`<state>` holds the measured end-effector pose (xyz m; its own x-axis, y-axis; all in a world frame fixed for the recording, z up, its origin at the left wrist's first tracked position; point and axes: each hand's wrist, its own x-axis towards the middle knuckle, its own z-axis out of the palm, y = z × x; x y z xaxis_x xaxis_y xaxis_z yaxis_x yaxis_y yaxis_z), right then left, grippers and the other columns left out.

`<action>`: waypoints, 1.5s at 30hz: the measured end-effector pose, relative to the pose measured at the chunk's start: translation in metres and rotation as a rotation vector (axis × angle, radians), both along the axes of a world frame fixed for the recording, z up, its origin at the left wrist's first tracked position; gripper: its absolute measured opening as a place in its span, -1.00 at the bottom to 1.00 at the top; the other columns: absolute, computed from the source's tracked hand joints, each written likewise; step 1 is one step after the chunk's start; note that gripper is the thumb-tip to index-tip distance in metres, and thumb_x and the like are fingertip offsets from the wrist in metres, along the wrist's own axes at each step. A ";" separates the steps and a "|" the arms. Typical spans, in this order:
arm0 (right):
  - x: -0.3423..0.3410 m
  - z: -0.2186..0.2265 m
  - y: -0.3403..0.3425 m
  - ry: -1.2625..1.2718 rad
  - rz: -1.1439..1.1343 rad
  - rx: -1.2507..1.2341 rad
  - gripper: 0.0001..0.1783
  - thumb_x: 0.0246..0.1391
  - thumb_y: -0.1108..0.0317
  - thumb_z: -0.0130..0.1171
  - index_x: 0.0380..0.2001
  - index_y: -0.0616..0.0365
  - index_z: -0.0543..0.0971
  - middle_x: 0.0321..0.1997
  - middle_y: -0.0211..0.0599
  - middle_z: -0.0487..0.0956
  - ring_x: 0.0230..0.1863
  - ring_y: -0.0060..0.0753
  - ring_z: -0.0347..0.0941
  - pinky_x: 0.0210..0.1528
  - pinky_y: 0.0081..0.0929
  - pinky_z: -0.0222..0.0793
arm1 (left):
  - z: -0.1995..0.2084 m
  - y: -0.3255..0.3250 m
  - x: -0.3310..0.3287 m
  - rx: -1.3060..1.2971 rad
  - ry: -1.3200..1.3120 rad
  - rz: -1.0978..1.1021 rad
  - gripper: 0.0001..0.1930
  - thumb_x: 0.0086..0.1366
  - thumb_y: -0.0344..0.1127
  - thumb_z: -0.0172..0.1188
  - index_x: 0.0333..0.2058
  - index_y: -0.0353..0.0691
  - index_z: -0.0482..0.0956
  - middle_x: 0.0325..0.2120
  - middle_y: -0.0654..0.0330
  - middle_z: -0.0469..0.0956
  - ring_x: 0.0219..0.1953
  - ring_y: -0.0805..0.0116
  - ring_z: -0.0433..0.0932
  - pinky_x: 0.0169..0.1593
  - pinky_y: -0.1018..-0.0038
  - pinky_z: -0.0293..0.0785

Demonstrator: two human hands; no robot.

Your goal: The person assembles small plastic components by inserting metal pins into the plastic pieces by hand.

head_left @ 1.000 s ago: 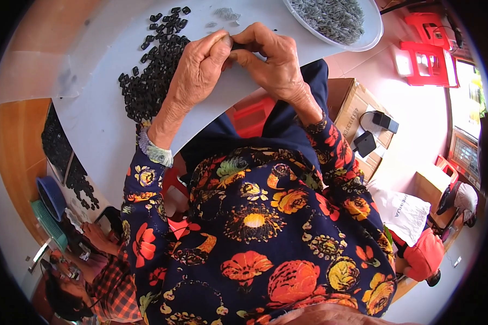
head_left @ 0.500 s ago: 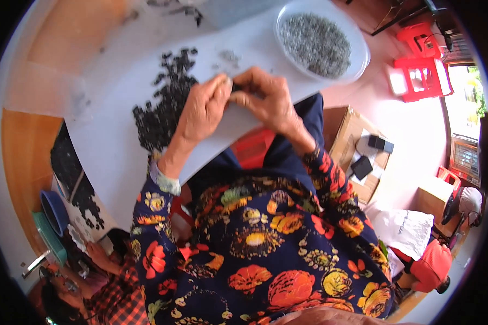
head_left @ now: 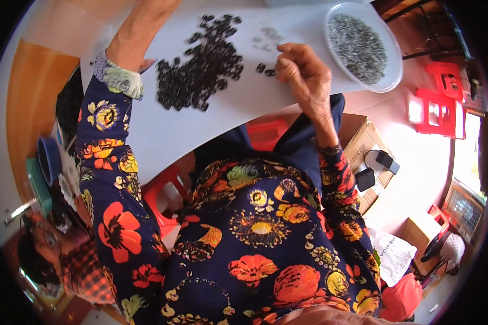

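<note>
One clear bowl of grey bits, one black-parts pile, two red stools. Right hand pinched shut, contents unclear; left hand out of frame.

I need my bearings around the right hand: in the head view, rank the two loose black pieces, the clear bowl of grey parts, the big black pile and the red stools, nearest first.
From the right hand:
1. Two loose black pieces, just to its left by the fingertips.
2. Clear bowl of grey parts to its right and big black pile to its left: too close to call.
3. Red stools, on the floor, far right.
</note>
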<state>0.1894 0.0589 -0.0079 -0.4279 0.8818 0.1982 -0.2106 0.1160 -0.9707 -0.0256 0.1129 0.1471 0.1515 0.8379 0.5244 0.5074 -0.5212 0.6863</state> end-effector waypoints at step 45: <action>0.006 -0.001 -0.003 -0.129 -0.035 0.013 -0.81 0.11 0.52 0.10 -0.19 0.33 0.50 -0.46 -0.42 0.52 -0.49 -0.72 0.34 -0.42 -0.77 0.30 | -0.098 -0.156 -0.064 -0.557 0.561 0.304 -0.91 0.10 -0.52 0.09 -0.37 -0.32 0.46 -0.56 0.08 0.42 -0.45 0.17 0.37 -0.34 0.39 0.34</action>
<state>0.1957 0.0555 -0.0093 -0.4193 0.8946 0.1546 -0.0794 0.1335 -0.9879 -0.0898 -0.0435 0.0493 -0.0079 0.9980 -0.0624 0.9127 0.0327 0.4073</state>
